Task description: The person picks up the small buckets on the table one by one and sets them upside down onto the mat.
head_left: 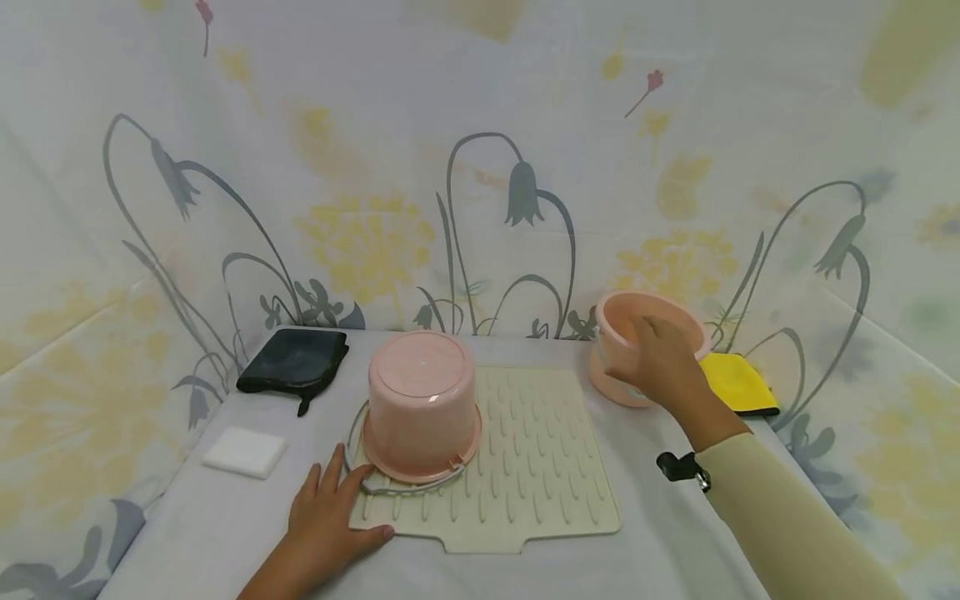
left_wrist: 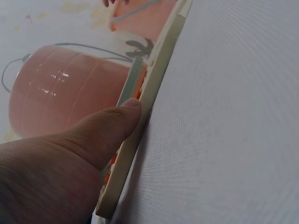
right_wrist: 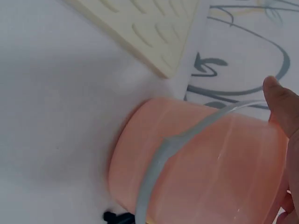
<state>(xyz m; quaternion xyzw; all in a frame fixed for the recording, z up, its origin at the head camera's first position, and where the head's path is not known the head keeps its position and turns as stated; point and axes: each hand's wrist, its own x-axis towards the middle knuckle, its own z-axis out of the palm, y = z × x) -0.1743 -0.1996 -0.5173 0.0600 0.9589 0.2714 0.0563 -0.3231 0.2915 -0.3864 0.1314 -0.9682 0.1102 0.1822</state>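
My left grip (head_left: 324, 518) is spread apart at the near-left corner of the flat cream ridged mat (head_left: 540, 467), I'd guess to steady it under the upturned pink plastic bucket (head_left: 423, 417). Far right on the white worktop (head_left: 652, 517), my right grip (head_left: 658, 367) is clamped on the upright pink plastic bucket (right_wrist: 215, 163) by its rim, probably just the handiest edge.

Looks like a small, screened-off corner with a homely air. Closed in at the back and on both sides by floral hangings (head_left: 495, 92), apparently cloth, printed with grey bell-shaped flowers and yellow blooms. Fitted with a white-covered desk (head_left: 675, 508). Stocked with household wares: a ribbed cream mat (head_left: 551, 467), an upturned pink bucket (head_left: 422, 417), a white sponge (head_left: 243, 452), a yellow cloth (head_left: 738, 382). Cannot be told whether home or studio.
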